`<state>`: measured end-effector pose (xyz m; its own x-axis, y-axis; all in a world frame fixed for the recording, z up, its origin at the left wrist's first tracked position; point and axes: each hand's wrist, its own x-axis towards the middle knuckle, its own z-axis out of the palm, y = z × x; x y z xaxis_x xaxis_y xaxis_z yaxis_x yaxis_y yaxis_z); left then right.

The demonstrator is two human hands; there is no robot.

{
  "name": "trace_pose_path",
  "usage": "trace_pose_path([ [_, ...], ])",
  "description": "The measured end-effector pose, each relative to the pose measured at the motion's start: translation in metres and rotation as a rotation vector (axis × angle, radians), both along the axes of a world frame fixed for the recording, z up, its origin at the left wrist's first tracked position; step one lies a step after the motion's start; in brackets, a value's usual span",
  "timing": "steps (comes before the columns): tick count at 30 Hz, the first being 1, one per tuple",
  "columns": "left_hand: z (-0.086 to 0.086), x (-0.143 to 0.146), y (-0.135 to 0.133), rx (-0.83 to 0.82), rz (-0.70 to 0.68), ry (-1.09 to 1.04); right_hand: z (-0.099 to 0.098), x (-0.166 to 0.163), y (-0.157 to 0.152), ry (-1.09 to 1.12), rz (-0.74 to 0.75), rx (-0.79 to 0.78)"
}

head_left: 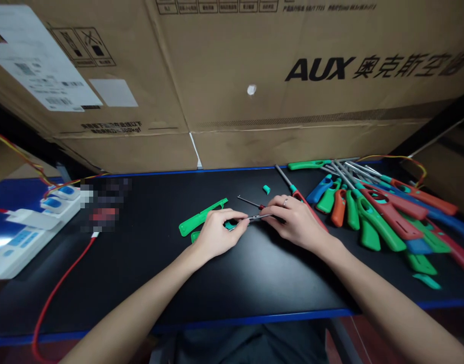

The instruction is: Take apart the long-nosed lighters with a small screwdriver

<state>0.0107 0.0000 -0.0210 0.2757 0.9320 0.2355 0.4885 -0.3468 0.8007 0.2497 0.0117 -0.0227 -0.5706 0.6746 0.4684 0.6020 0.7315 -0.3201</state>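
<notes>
My left hand [221, 233] pinches one end of a small grey metal piece [255, 217] between thumb and fingers. The fingers of my right hand [294, 222] close on its other end. A teal part [229, 225] shows beside my left fingertips. Behind and left of that hand lies a long green plastic lighter shell [202, 217], with another green piece [195, 236] partly hidden by the hand. A thin metal rod with a red end [250, 202] lies just beyond my right fingertips. Farther back is a small teal cap [267, 189].
Several long-nosed lighters [383, 222] in green, red, blue and orange are heaped at the right. One red lighter [297, 194] lies partly behind my right hand. A power strip [38, 232] and red cable [60, 278] are at the left. A cardboard box [232, 111] walls the back.
</notes>
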Motion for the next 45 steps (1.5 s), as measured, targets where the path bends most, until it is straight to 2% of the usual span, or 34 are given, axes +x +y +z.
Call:
trace_pose_path([
  [5, 0.003, 0.0, 0.002, -0.093, 0.006, -0.063, -0.001, -0.001, -0.001, 0.01, -0.006, 0.002],
  [11, 0.008, -0.002, 0.009, -0.446, 0.032, -0.165, -0.002, -0.007, -0.005, 0.011, -0.019, 0.028],
  [17, 0.006, -0.002, 0.01, -0.494, 0.045, -0.266, 0.001, -0.008, -0.005, 0.009, -0.026, 0.004],
  [25, 0.004, -0.004, 0.009, -0.336, -0.019, -0.227, 0.001, -0.008, -0.005, 0.01, -0.008, 0.015],
  [32, 0.002, -0.004, 0.006, -0.286, -0.005, -0.092, -0.005, -0.015, -0.007, 0.026, 0.011, 0.024],
  [34, 0.005, -0.008, 0.005, -0.197, -0.053, -0.027, -0.005, -0.015, -0.006, 0.032, 0.013, 0.012],
  [39, 0.008, -0.025, 0.006, 0.179, -0.133, 0.23, -0.006, -0.013, -0.006, 0.017, 0.0, 0.011],
  [42, 0.005, -0.027, 0.008, 0.263, -0.167, 0.296, -0.007, -0.012, -0.006, 0.021, -0.008, 0.02],
  [45, 0.0, -0.023, 0.008, 0.299, -0.179, 0.276, -0.008, -0.015, -0.007, 0.022, -0.016, 0.018],
])
